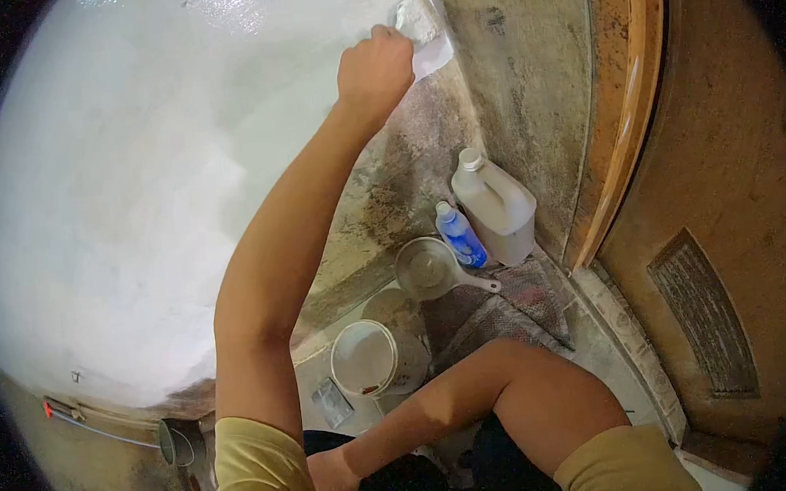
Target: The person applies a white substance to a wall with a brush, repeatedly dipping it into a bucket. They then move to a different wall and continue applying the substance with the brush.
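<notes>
Stretched far up, my left hand (375,71) is closed around what looks like a putty knife (419,19), its flat end loaded with thick white paste. The tool is against the wall near the corner, at the right edge of the white coat (163,169). Below my left hand, the wall (381,192) is bare, stained and rough. My right arm is bent across my lap, and my right hand (333,481) shows only in part beside my left sleeve; its fingers are hidden.
A white bucket (362,327) stands on the floor beside a flat grey piece (331,402). By the corner are a handled dipper (461,280), a blue-and-white bottle (461,235), a large jug (508,210) and a woven sack (527,305). A wooden frame (640,95) rises at right.
</notes>
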### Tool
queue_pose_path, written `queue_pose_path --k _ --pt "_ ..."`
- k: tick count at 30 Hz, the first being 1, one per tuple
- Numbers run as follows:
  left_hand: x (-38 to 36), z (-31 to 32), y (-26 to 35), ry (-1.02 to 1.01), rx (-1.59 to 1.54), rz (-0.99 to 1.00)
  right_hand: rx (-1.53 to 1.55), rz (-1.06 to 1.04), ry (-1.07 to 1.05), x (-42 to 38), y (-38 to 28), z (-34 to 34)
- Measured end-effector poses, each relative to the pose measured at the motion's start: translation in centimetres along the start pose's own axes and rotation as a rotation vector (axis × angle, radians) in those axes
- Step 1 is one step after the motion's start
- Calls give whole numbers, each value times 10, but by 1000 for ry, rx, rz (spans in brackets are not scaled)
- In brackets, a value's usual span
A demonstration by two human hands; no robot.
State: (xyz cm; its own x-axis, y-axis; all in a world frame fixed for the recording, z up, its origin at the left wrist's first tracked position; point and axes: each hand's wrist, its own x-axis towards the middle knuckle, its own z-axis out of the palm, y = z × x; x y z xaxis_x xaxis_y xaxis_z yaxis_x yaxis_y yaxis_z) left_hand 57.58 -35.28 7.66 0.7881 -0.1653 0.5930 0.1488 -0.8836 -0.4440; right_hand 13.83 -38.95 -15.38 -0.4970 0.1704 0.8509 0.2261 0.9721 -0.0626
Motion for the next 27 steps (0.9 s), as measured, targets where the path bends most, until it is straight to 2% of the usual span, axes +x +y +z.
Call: queue_pose_path --k 2,9,11,12,14,18,20,24,26,27 --pt "12 -1 3 -6 4 20 -104 -103 29 -2 3 -13" --pt "27 1 9 23 91 91 -134 -175 118 1 -1 -38" --pt "31 -5 14 -16 70 88 -9 -98 -74 0 -2 -44" --pt "33 -9 17 -46 46 88 -8 -99 -69 -1 -1 -48" --pt "35 -5 18 -19 54 122 67 -9 -260 -2 -3 -63" --pt "34 1 16 25 66 198 -34 -75 -208 -6 2 -63" --pt "33 -1 9 14 45 201 -54 -178 -107 -5 6 -61" --pt "35 -2 10 16 -3 177 -59 -163 -221 -3 7 -60" --pt "39 -1 14 31 -14 156 -121 -188 2 -5 6 -43" --pt "42 -1 17 39 -33 140 -117 -185 -9 -4 6 -34"
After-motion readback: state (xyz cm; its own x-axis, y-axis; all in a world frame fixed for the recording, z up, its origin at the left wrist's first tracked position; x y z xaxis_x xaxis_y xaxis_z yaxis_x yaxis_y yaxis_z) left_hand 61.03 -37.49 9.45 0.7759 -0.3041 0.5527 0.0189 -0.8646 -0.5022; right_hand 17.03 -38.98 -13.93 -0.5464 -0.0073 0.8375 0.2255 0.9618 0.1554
